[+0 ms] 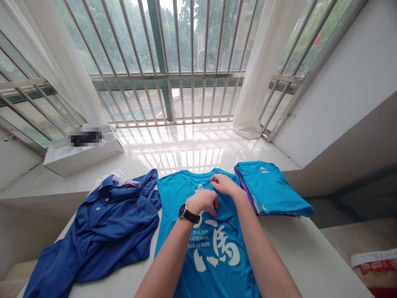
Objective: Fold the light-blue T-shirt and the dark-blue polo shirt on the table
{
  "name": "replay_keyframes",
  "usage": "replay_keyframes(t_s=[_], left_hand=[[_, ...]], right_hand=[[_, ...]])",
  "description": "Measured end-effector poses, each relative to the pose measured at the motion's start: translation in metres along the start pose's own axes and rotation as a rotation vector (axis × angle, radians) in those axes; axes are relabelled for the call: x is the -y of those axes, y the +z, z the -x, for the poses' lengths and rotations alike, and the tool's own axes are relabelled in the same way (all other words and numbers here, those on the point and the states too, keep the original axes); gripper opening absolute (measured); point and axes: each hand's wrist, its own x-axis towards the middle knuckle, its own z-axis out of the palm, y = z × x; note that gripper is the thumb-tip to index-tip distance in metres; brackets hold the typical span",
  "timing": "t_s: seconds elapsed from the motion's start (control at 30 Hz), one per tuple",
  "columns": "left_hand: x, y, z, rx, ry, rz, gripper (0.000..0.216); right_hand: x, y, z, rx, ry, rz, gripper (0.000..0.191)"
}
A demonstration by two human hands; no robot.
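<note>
A bright blue sleeveless T-shirt (173, 231) lies spread out in front of me, its neckline away from me and white lettering facing up. My left hand (203, 202), with a black-strapped watch on the wrist, rests on the middle of the shirt above the print. Its fingers are curled down and look pinched on the fabric. Farther up, near the neckline, my right hand (225, 184) bends its fingertips into the same shirt in a pinch. Fingertips of both hands are partly hidden.
A crumpled navy polo shirt (114, 227) lies on the left of the white table (297, 252). On the right sits a stack of folded shirts (273, 186), bright blue on top. An open white box (83, 157) stands on the windowsill (186, 145), before a barred window and white curtains.
</note>
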Motion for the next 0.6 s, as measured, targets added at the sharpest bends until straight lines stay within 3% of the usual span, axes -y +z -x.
replay_keyframes(t_s=[0.37, 0.47, 0.6], left_hand=[[-0.001, -0.004, 0.004, -0.024, -0.039, -0.009, 0.018], [0.004, -0.012, 0.009, -0.131, -0.111, -0.041, 0.009], [0.025, -0.027, 0.022, -0.336, -0.296, -0.087, 0.017]], right_hand=[[-0.007, 0.006, -0.002, -0.014, 0.013, -0.023, 0.024], [-0.007, 0.007, -0.003, -0.016, 0.027, -0.013, 0.024], [-0.002, 0.009, -0.002, -0.065, 0.077, 0.022, 0.023]])
